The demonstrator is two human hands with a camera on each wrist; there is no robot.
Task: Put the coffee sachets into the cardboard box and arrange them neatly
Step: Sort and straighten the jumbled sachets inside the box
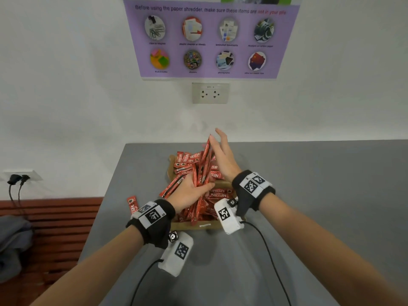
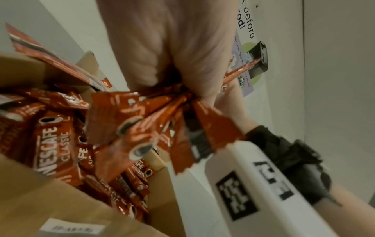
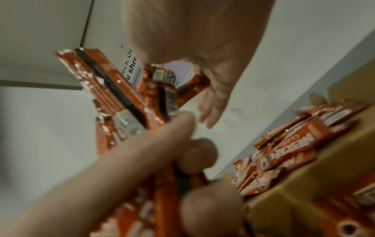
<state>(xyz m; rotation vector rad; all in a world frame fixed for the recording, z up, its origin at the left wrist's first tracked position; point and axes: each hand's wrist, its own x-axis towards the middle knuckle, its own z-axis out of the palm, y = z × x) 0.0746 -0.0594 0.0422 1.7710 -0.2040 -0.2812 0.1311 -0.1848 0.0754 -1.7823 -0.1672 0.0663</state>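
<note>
Many red Nescafe coffee sachets [image 1: 187,161] lie jumbled in an open cardboard box [image 1: 194,225] on the grey table [image 1: 309,195]. My left hand [image 1: 192,191] grips a bundle of sachets [image 1: 204,166] above the box, its upper ends pointing up and away. My right hand [image 1: 220,155] is open, its straight fingers flat against the bundle's right side. In the left wrist view my left hand [image 2: 172,48] clutches the fanned bundle [image 2: 152,120] over the box [image 2: 30,200]. The right wrist view shows the bundle [image 3: 121,96] beside my right hand's fingers [image 3: 209,112]. One loose sachet [image 1: 132,204] lies left of the box.
The table's left edge [image 1: 103,206] runs close beside the box, with a brown slatted bench [image 1: 55,228] and a grey cloth [image 1: 13,239] beyond it. On the wall behind hang a purple poster [image 1: 209,40] and a socket [image 1: 210,93]. Wrist-camera cables [image 1: 271,261] trail over the near table.
</note>
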